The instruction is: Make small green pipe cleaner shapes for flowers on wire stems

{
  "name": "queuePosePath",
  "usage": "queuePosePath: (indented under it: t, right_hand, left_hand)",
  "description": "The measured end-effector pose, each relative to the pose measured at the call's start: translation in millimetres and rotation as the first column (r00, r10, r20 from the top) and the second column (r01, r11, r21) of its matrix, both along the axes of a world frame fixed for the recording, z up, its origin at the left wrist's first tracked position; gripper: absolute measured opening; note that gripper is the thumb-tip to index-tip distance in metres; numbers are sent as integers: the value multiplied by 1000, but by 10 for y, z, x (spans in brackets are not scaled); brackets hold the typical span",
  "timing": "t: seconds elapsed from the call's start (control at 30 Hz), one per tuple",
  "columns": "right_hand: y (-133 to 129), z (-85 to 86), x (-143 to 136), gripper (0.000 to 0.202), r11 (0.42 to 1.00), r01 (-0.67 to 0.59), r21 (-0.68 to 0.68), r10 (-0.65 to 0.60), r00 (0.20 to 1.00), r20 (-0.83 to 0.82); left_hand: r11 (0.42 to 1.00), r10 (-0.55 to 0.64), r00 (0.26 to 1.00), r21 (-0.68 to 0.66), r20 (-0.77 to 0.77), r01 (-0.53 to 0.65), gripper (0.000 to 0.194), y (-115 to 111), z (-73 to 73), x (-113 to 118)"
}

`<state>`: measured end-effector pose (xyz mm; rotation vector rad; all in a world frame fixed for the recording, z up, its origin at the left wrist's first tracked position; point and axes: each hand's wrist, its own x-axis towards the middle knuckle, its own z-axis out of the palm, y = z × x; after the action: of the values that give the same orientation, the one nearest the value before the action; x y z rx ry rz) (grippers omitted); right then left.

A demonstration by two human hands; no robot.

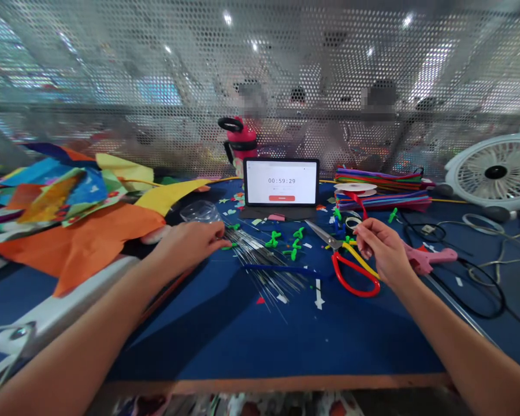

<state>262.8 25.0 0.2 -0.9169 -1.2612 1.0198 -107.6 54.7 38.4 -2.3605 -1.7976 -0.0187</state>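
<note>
My left hand (pixel 195 240) is closed, fingertips together, at the left end of a loose bundle of thin metal wires (pixel 264 260). A bit of green shows by its fingertips; I cannot make out what it grips. My right hand (pixel 383 251) is pinched shut beside the red-and-yellow-handled scissors (pixel 351 268), and whatever is in the pinch is too small to tell. A small roll of tape (pixel 352 223) lies just behind its fingertips. Between the hands are several twisted green pipe-cleaner pieces (pixel 293 251) and a dark blue pipe cleaner (pixel 281 269) across the wires.
A tablet (pixel 281 182) showing a timer stands at the back, a pink bottle (pixel 241 141) behind it. Felt sheets (pixel 86 242) pile up at left. On the right are pipe-cleaner bundles (pixel 383 199), a pink glue gun (pixel 431 258), cables and a white fan (pixel 494 172).
</note>
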Motion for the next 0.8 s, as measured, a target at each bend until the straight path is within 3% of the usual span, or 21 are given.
queuePosePath:
  t: [0.1, 0.2, 0.3, 0.37, 0.47, 0.5, 0.53, 0.6, 0.63, 0.73, 0.8]
  right_hand:
    - [44, 49, 94, 21, 996, 73, 46, -73, 997, 2]
    - [69, 161, 197, 22, 988, 141, 66, -142, 990, 0]
    - [75, 371, 266, 24, 990, 142, 23, -142, 990, -11]
    - [113, 546, 314, 25, 993, 113, 16, -114, 993, 34]
    - [320, 745, 493, 24, 989, 98, 115, -131, 938, 322]
    - [434, 773, 594, 23, 980, 118, 162, -182, 861, 474]
    - [562, 777, 714, 21, 960, 166, 224, -272, 734, 622]
    - [828, 722, 988, 16, 902, 265, 340, -417, 331, 847]
    - [950, 673, 1127, 16, 901, 272, 339, -384, 130, 914]
    - [1223, 506, 1477, 16, 899, 301, 319, -335, 5, 942]
    - [1346, 425, 1629, 18, 888, 329, 322, -323, -55, 945]
  left_hand:
    - [994, -7, 1000, 109, 2, 6, 35, -26, 225, 33]
    - [981, -58, 997, 188, 42, 49, 35, -88, 397, 242]
    - [957, -287, 950, 84, 125, 278, 34, -263, 420, 657]
    - [877, -471, 872, -35, 133, 479, 31, -461, 344, 997]
    - [636, -740, 647, -123, 181, 762, 25, -812, 119, 1460]
    - [551, -797, 566, -131, 209, 824, 28, -918, 24, 1578]
    - [478, -834, 499, -142, 237, 867, 30, -1009, -78, 1672]
    - [316, -884, 358, -180, 302, 932, 25, -1131, -291, 1795]
    - [220, -906, 273, -190, 324, 957, 20, -1160, -397, 1831]
    - [157, -889, 203, -143, 410, 977, 18, -1142, -683, 1883]
    - [164, -863, 218, -156, 456, 974, 20, -1094, -818, 1892]
